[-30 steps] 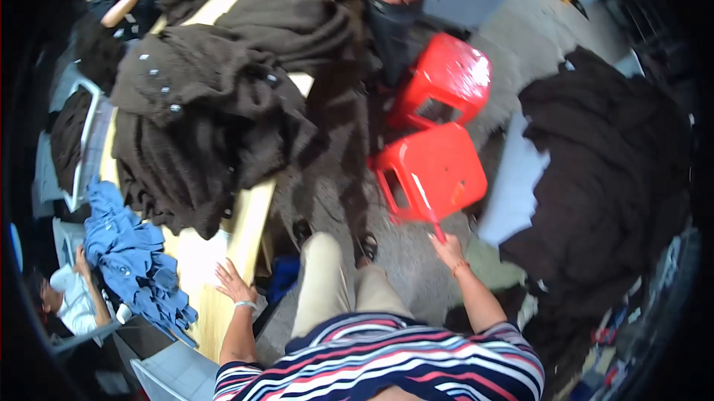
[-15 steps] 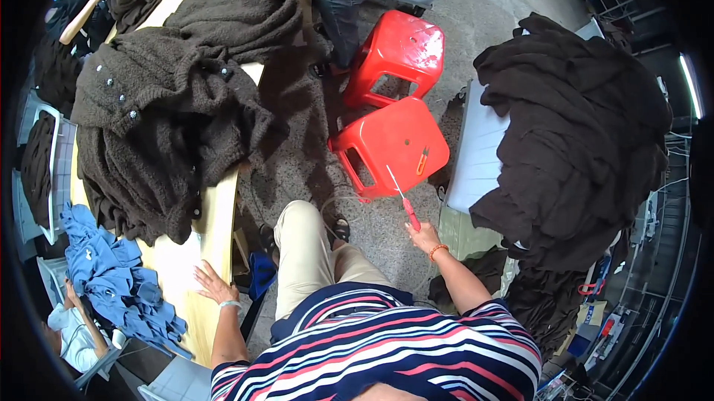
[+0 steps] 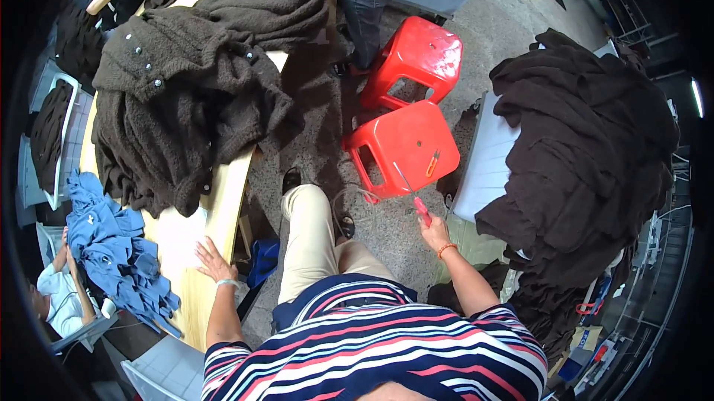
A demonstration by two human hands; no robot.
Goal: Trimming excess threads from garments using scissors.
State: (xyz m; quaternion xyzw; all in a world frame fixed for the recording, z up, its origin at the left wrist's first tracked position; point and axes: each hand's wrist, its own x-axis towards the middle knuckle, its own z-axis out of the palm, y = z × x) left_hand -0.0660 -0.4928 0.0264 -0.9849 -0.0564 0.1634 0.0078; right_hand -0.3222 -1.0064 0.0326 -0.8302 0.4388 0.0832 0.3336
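My left hand (image 3: 216, 261) rests palm down near the edge of the pale wooden table (image 3: 195, 282), fingers spread and holding nothing. In my right hand (image 3: 434, 234) is a red-handled tool (image 3: 422, 212) with a long thin metal shaft, much like a screwdriver. Its shaft points up and away, over the near part of a red plastic stool (image 3: 405, 137). An orange utility knife (image 3: 432, 164) lies on that stool's seat. Beyond my left hand, a heap of dark brown knitted garments (image 3: 171, 103) with shiny buttons covers the table. Blue garments (image 3: 119, 245) are piled to its left.
Another red stool (image 3: 420, 51) stands behind the first. On my right, dark brown cloth (image 3: 587, 148) overflows a pale bin (image 3: 480, 170). A person in jeans (image 3: 362, 18) stands at the table's far end; other people are along its left side. A blue bag (image 3: 262, 261) sits beside my leg.
The whole view has shifted, so most things sit a little further right in the picture. My left hand stays on the table, and my right hand still holds the red-handled tool.
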